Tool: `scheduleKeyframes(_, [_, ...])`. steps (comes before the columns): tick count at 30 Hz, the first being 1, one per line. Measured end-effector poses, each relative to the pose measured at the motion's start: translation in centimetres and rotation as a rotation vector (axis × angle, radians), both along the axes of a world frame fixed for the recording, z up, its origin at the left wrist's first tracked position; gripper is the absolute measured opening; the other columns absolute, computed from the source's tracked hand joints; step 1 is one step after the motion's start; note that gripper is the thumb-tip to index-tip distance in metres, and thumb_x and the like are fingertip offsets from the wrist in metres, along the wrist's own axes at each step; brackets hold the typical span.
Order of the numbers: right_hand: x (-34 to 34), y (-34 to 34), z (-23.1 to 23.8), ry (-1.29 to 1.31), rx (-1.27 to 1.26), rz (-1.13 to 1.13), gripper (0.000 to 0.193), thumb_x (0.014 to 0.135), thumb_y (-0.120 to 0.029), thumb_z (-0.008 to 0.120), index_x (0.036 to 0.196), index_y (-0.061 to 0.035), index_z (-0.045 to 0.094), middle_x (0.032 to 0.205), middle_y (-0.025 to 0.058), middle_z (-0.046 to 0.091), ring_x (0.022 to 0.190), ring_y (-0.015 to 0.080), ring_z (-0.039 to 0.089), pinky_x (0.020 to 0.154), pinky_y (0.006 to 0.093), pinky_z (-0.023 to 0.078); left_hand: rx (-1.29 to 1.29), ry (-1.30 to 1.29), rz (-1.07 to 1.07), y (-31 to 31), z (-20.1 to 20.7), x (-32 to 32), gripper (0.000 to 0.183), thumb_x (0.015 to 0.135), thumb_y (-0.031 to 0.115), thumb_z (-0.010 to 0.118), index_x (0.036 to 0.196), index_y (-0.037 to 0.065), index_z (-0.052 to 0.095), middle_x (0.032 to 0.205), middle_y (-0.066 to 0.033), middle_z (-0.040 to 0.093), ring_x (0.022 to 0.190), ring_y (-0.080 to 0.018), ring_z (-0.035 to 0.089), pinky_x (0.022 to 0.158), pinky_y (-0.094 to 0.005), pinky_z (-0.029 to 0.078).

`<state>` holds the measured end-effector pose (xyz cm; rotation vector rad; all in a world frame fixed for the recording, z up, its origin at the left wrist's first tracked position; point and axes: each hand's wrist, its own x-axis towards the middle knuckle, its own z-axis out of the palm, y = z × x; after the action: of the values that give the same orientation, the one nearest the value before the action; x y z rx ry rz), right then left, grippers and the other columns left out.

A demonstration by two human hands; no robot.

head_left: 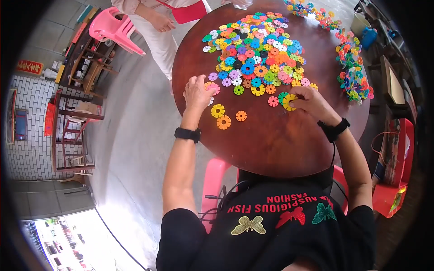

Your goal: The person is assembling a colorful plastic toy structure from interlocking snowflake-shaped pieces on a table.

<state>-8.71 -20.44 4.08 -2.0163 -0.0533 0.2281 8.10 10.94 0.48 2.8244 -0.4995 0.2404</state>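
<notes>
A heap of colourful plastic snowflake discs (257, 54) is spread over the round dark-brown table (271, 144). At its near left edge my left hand (196, 95) is curled, its thumb against a pink snowflake disc (214, 88); a white one lies partly hidden under the hand. My right hand (313, 105) pinches a yellow snowflake disc (289, 103) between thumb and fingers, next to a green disc (282, 96) and a coral disc (273, 101). Between my hands, nearer me, lie a loose yellow disc (218, 110) and two orange discs (224, 122).
Joined-up disc clusters (355, 67) line the table's right rim. Across the table stands a person in white trousers (156, 40) with a red bag (189, 12). A pink plastic chair (113, 28) is at far left. Dark cables (221, 198) hang beside my lap.
</notes>
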Motion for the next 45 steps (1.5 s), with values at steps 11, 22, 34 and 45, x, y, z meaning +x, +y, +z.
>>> scheduleKeyframes(11, [-1.5, 8.7, 0.8, -0.027, 0.267, -0.055, 0.018, 0.083, 0.000, 0.057, 0.099, -0.0008, 0.048, 0.078, 0.0071, 0.059, 0.060, 0.0139, 0.061, 0.051, 0.0268, 0.048, -0.704, 0.689, -0.550, -5.4, 4.5, -11.4, 0.024, 0.085, 0.006, 0.060, 0.108, 0.003, 0.054, 0.089, -0.0035, 0.064, 0.078, -0.0088, 0.060, 0.065, -0.0242, 0.049])
scheduleKeyframes(22, [-4.5, 4.9, 0.0, -0.275, -0.127, -0.010, 0.030, 0.075, -0.002, 0.063, 0.103, -0.0017, 0.052, 0.089, 0.0121, 0.053, 0.071, 0.0253, 0.059, 0.069, 0.0353, 0.047, -0.789, 0.349, 0.171, 4.8, 0.1, 0.6, 0.014, 0.081, 0.004, 0.060, 0.095, 0.002, 0.061, 0.080, -0.0026, 0.062, 0.064, -0.0062, 0.055, 0.052, -0.0216, 0.044])
scheduleKeyframes(34, [-5.8, 4.1, -2.2, -0.328, -0.417, 0.075, 0.039, 0.069, -0.005, 0.068, 0.105, -0.0047, 0.052, 0.096, 0.0122, 0.053, 0.092, 0.0320, 0.055, 0.079, 0.0387, 0.046, -0.002, -0.122, 0.071, 2.1, -0.9, 5.2, 0.025, 0.077, 0.022, 0.066, 0.098, 0.009, 0.068, 0.096, -0.0126, 0.067, 0.085, -0.0242, 0.064, 0.079, -0.0331, 0.048])
scheduleKeyframes(45, [-6.2, 4.1, -2.6, -0.388, -0.450, 0.105, 0.039, 0.068, -0.006, 0.069, 0.103, -0.0052, 0.053, 0.101, 0.0106, 0.052, 0.094, 0.0295, 0.054, 0.082, 0.0378, 0.044, 0.304, 0.214, -0.093, -4.4, 1.2, 7.3, 0.028, 0.065, 0.027, 0.079, 0.087, 0.014, 0.068, 0.090, -0.0052, 0.069, 0.090, -0.0253, 0.064, 0.080, -0.0441, 0.037])
